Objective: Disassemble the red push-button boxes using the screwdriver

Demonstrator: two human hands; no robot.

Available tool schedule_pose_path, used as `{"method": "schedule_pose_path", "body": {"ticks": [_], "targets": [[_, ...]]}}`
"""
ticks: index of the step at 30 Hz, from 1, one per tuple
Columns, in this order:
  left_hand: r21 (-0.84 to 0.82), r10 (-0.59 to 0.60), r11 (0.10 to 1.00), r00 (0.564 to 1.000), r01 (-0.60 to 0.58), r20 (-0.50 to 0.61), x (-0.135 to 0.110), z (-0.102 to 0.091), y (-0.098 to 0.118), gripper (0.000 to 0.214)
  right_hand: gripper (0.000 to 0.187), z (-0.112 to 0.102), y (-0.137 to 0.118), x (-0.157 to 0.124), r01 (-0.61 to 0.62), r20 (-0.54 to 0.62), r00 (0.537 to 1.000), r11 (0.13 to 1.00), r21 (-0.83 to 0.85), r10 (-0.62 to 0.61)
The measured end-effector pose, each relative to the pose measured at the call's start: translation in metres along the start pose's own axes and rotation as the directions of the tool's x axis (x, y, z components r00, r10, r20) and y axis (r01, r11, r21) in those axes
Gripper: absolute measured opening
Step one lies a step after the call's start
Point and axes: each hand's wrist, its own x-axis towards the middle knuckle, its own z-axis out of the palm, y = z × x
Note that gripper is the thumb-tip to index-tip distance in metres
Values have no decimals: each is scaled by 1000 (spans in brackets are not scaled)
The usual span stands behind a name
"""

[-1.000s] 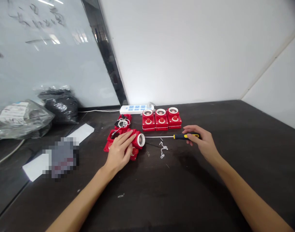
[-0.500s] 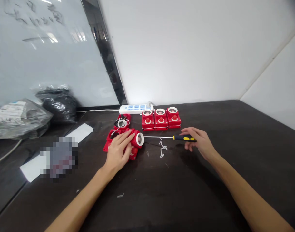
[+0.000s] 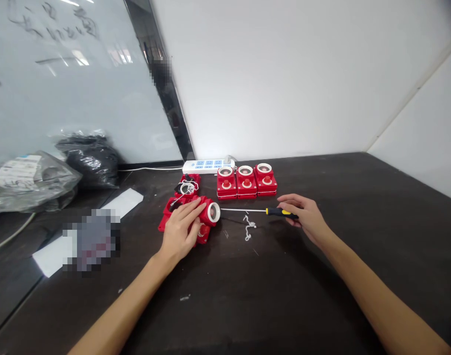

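My left hand (image 3: 181,226) is wrapped over a red housing with a white ring (image 3: 213,212), pressing it down on the dark table. Part of that housing is hidden under my fingers. In my right hand (image 3: 302,212) is a screwdriver (image 3: 272,211) with a black and yellow handle, lying nearly level. Its long shaft points left, and the tip reaches the edge of the white ring. Behind my left hand, an opened red housing (image 3: 169,206) lies beside another red part with loose white and black wires (image 3: 188,187).
Three red units (image 3: 245,183) with white rings and red knobs stand in a row by a white power strip (image 3: 209,166). Curled white scraps (image 3: 248,227) lie below the screwdriver. At left are plastic bags (image 3: 88,158) and a white paper strip (image 3: 131,199).
My right hand's fingers have closed further round the screwdriver handle. My left hand and the red housing stay in place.
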Motion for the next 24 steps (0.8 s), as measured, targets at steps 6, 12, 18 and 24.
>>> {"method": "schedule_pose_path", "body": {"ticks": [6,12,18,24], "targets": [[7,3,1000,1000,-3,4,0,-1,0,39,35,-7,-3,2,-19,-72,997,999,32,21],[-18,4,1000,1000,-4,-6,-2,-1,-6,38,33,-8,-5,2,1,-94,996,999,47,3],[-55,24,998,1000,-24,-7,-2,-1,-13,38,33,0,-3,0,17,-32,999,1000,2,-17],[-59,57,997,998,-56,3,-1,-2,-9,39,33,0,-1,0,52,-97,994,999,12,-51]]}}
